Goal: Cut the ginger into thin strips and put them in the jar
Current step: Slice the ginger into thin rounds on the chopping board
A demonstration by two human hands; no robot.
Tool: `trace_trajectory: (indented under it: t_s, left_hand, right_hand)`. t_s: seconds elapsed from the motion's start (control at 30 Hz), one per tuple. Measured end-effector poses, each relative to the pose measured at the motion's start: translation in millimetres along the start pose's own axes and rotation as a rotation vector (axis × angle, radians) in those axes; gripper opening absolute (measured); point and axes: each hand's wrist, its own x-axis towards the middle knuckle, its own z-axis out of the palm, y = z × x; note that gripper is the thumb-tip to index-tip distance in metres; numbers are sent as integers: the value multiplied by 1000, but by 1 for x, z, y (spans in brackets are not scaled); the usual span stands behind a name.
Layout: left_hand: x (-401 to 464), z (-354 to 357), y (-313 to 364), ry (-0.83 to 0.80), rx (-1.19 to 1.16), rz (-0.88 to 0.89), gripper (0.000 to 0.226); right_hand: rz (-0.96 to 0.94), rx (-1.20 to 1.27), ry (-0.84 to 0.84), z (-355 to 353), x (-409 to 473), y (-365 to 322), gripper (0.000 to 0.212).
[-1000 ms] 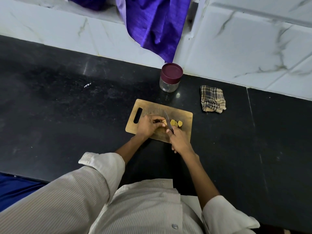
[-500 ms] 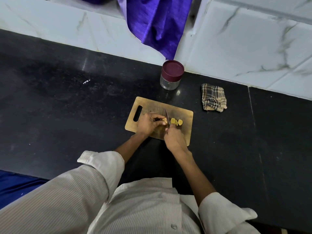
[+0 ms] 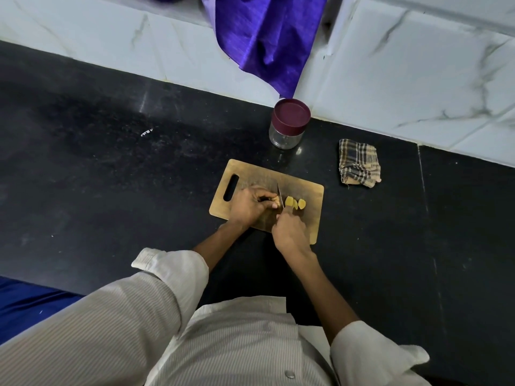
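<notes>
While my left hand (image 3: 248,204) pins the ginger piece (image 3: 276,202) mid-board, my right hand (image 3: 289,232) grips the knife (image 3: 280,197), three slices (image 3: 294,203) beside the blade, lidded jar (image 3: 289,123) past the cutting board's (image 3: 256,174) far edge.

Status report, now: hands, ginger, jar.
Left hand pins ginger piece on board; right hand grips knife. Three slices cut. Jar lidded, apart behind board.
</notes>
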Motion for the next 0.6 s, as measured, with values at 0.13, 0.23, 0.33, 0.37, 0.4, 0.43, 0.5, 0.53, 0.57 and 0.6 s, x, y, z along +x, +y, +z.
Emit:
trace_trajectory:
  t_s: [0.13,0.23,0.33,0.37,0.4,0.43,0.5,0.53,0.57,0.6]
  left_hand:
    - [0,0,0,20,19,-7,26]
    - [0,0,-1,23,17,12,27]
    - [1,0,-3,10,9,9,28]
    - [1,0,-4,10,-1,4,28]
    - [0,2,-5,9,-9,-3,28]
    - [0,2,-4,10,-11,-7,28]
    - [0,2,-5,18,-10,-1,28]
    - [0,1,-5,18,-14,4,28]
    - [1,1,-5,18,-18,9,28]
    - [1,1,-4,16,-18,9,28]
  right_hand:
    - [-14,-15,20,4,-14,9,22]
    - [13,-27,31,5,-13,5,24]
    - [58,-30,-1,2,0,-2,30]
    - [73,-21,-15,-1,5,-3,31]
    - [80,-13,-25,-4,9,-2,32]
    - [78,-6,-33,-5,11,-1,32]
    - [56,1,-44,-7,12,2,33]
    - [49,7,-45,-8,11,4,32]
    - [45,18,-40,-7,10,6,31]
    - [45,36,-30,-6,9,7,31]
